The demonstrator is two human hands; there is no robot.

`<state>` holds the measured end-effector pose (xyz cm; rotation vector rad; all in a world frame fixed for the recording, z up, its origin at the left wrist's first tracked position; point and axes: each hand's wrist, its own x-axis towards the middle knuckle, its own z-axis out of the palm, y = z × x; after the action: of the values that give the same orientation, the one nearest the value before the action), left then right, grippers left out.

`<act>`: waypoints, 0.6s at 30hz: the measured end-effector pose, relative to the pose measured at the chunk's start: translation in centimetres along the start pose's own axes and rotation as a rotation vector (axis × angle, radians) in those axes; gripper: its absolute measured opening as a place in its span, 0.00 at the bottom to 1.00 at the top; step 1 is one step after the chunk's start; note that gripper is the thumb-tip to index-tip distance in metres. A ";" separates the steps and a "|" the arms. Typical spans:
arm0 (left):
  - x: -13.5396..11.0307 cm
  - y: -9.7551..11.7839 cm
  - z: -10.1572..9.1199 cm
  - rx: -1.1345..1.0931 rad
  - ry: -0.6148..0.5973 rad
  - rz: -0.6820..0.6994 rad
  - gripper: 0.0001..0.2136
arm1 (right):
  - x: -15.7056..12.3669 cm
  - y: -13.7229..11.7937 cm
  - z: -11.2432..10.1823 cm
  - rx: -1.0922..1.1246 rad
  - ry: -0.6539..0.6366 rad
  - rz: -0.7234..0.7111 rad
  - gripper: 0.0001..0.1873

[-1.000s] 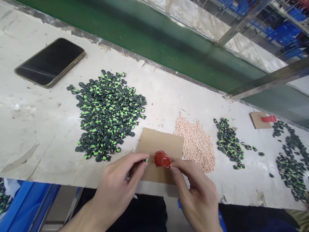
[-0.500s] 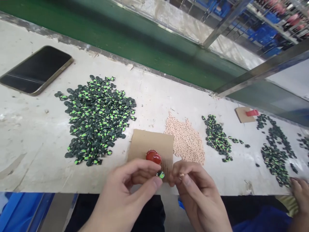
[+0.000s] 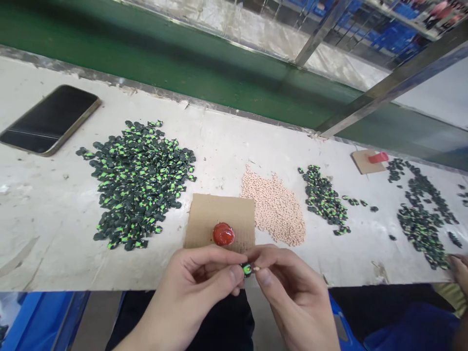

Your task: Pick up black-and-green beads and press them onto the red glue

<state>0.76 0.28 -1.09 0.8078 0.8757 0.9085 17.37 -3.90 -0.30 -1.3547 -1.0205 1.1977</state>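
Observation:
Between thumb and fingertips, my left hand (image 3: pixel 204 278) pinches a small black-and-green piece (image 3: pixel 246 269). Facing it, my right hand (image 3: pixel 288 287) grips a tiny pale pink bead-like part (image 3: pixel 256 268), which is at the edge of the black-and-green piece; whether they touch I cannot tell. Just beyond both hands lies a cardboard square (image 3: pixel 223 209) bearing a glossy red blob (image 3: pixel 223 234). To its right spreads a heap of tiny pale pink parts (image 3: pixel 274 204). A large pile of black-and-green pieces (image 3: pixel 142 180) is on the left.
A phone (image 3: pixel 49 119) lies at the far left of the white table (image 3: pixel 226 141). Rightward are a smaller pile (image 3: pixel 323 195), another cardboard piece (image 3: pixel 367 162) with a red object, and more dark pieces (image 3: pixel 420 229). Another person's hand (image 3: pixel 459 270) is at the right edge.
My right hand has brought the tiny pale pink part leftward, up to the black-and-green piece in my left hand. The camera view has shifted slightly.

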 end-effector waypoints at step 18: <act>-2.5 -1.4 -0.4 0.136 0.092 -0.089 0.15 | -0.9 -1.0 0.8 0.103 -0.048 0.083 0.04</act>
<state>-0.06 -2.43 -1.74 0.8419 1.0548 0.8192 16.44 -4.58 0.77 -1.3038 -0.9308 1.3323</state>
